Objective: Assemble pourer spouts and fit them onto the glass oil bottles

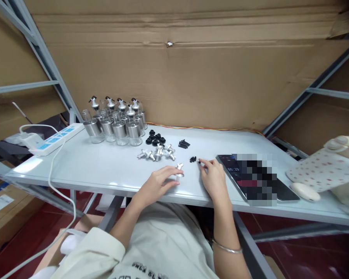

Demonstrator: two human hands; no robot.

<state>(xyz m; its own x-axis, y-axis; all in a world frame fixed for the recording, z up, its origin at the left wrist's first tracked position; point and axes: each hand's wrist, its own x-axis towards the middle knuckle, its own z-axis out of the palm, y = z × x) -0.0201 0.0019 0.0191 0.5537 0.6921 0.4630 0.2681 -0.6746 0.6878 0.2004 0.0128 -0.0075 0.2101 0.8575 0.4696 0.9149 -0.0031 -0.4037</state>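
Observation:
My left hand (159, 182) is closed around a silver pourer spout (179, 166), held upright just above the table's front part. To its right, the thumb and index finger of my right hand (213, 174) pinch a tiny black part (199, 162). Beside those fingertips lies a small cluster of similar black pieces (193, 159). Several more silver pourer spouts (158, 153) lie loose beyond my left hand. Behind them are black round stoppers (155, 138), and to the right a little pile of thin black flip caps (184, 143).
Glass and steel bottles (120, 131), some topped with pourers, stand at the back left. A white power strip (58, 139) lies at the left edge, its cable hanging over the front. On the right are a tablet (238, 174), a white oval object (305, 191) and a dotted bag (317, 168).

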